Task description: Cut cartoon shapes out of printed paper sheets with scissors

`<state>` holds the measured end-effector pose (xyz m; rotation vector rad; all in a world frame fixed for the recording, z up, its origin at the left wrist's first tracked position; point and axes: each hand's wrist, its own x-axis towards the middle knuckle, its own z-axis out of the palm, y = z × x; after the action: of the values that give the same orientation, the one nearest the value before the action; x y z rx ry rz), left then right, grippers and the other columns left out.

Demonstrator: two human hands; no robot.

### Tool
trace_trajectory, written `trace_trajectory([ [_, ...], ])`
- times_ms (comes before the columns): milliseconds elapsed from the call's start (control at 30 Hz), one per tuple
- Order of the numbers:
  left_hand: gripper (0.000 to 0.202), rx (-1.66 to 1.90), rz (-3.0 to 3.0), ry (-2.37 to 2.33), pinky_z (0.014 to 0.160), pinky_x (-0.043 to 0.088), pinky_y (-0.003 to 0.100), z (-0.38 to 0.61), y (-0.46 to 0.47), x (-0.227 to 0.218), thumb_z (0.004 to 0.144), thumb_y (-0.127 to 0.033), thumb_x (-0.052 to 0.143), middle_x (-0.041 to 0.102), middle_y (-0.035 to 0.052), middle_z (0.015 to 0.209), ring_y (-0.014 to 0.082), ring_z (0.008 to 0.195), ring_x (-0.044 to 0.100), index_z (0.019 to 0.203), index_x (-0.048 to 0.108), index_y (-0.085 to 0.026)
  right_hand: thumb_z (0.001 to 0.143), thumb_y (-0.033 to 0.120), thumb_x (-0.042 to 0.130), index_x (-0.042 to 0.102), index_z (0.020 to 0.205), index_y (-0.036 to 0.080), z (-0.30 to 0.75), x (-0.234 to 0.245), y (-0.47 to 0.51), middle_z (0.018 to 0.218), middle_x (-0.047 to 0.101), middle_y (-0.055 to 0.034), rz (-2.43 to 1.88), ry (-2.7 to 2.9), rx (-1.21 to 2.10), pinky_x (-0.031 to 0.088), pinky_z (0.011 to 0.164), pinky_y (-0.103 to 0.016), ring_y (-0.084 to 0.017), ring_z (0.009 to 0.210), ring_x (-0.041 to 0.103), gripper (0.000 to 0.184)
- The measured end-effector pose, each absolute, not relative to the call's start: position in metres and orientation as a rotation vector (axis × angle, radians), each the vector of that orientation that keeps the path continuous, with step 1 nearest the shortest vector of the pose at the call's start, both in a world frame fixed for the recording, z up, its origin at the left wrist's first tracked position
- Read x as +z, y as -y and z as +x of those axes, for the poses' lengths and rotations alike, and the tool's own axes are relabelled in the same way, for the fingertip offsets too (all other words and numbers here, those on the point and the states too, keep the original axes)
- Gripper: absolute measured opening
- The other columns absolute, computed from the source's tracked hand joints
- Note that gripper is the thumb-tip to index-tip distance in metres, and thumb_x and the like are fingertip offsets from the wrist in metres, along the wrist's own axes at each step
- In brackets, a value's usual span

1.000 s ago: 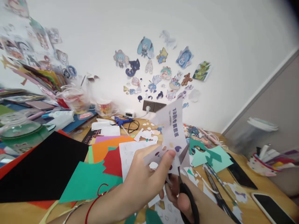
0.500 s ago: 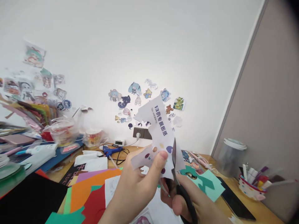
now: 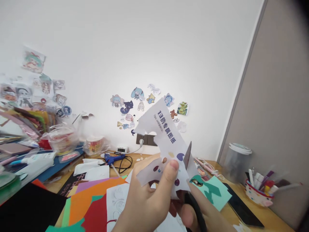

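Note:
A white printed sheet (image 3: 165,132) with dark blue lettering, coloured spots and cut-away edges stands upright in front of me. My left hand (image 3: 151,190) pinches its lower part, the thumb flat on the printed face. My right hand (image 3: 190,209) grips black-handled scissors (image 3: 196,206) at the sheet's lower right. One blade points up in front of the paper near a purple spot; the other blade is mostly hidden behind it. The fingers of my right hand are partly covered by the sheet and the handle.
Coloured paper sheets (image 3: 96,206) spread over the desk on the left, beside black paper (image 3: 31,206). A blue glue gun (image 3: 114,158) lies behind. On the right are teal paper (image 3: 220,191), a dark phone (image 3: 243,206), a pen holder (image 3: 258,195) and a lidded tub (image 3: 238,164).
The sheet and my left hand have shifted slightly right and down. The scissors' visible blade has tilted further right, and the paper edge beside it now bends away. My view has moved a little.

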<state>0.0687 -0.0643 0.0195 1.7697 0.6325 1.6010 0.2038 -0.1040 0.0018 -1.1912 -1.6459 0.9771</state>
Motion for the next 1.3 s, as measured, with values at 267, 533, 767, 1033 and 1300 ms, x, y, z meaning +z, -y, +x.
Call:
trace_trajectory([
  [267,0.037,1.649,1.681,-0.625,0.038,0.038,0.016,0.073,0.063,0.014,0.083,-0.032,0.051,0.043,-0.0057,0.042,0.0063,0.038,0.047,0.049,0.041,-0.019,0.058,0.072,0.056,0.057,0.064,0.021,0.194,0.006,0.083,0.057,0.050,-0.0014,-0.955,1.767,0.975,0.043,0.051,-0.028,-0.017,0.055,0.047,0.052],
  [533,0.040,1.727,1.716,-0.602,0.041,0.036,0.018,0.078,0.061,0.014,0.084,-0.025,0.049,0.040,-0.0065,0.040,0.0052,0.039,0.042,0.046,0.037,-0.018,0.058,0.077,0.051,0.053,0.057,0.022,0.189,0.002,0.086,0.057,0.049,-0.0024,-1.022,1.705,0.892,0.043,0.054,-0.029,-0.017,0.057,0.047,0.055],
  [767,0.034,1.823,1.708,-0.706,0.036,0.034,0.017,0.078,0.060,0.017,0.082,-0.032,0.051,0.044,-0.0062,0.042,0.0069,0.040,0.044,0.052,0.041,-0.019,0.055,0.076,0.056,0.050,0.058,0.021,0.189,-0.001,0.083,0.053,0.042,0.0012,-1.006,1.635,0.970,0.038,0.049,-0.026,-0.013,0.052,0.041,0.055],
  [1033,0.028,1.854,1.914,-0.758,0.042,0.036,0.017,0.060,0.057,0.025,0.083,-0.026,0.050,0.052,-0.0056,0.047,0.0078,0.044,0.048,0.056,0.052,-0.019,0.050,0.073,0.061,0.046,0.063,0.019,0.199,0.006,0.086,0.057,0.040,0.0027,-0.985,1.682,1.221,0.030,0.048,-0.022,-0.011,0.056,0.037,0.058],
  [1300,0.021,1.765,2.256,-0.757,0.046,0.034,0.015,0.052,0.060,0.024,0.086,-0.024,0.047,0.050,-0.0071,0.050,0.0058,0.044,0.044,0.065,0.052,-0.021,0.051,0.078,0.056,0.050,0.071,0.022,0.205,0.022,0.100,0.063,0.046,0.0001,-1.218,1.807,1.131,0.037,0.050,-0.026,-0.013,0.055,0.041,0.060],
])
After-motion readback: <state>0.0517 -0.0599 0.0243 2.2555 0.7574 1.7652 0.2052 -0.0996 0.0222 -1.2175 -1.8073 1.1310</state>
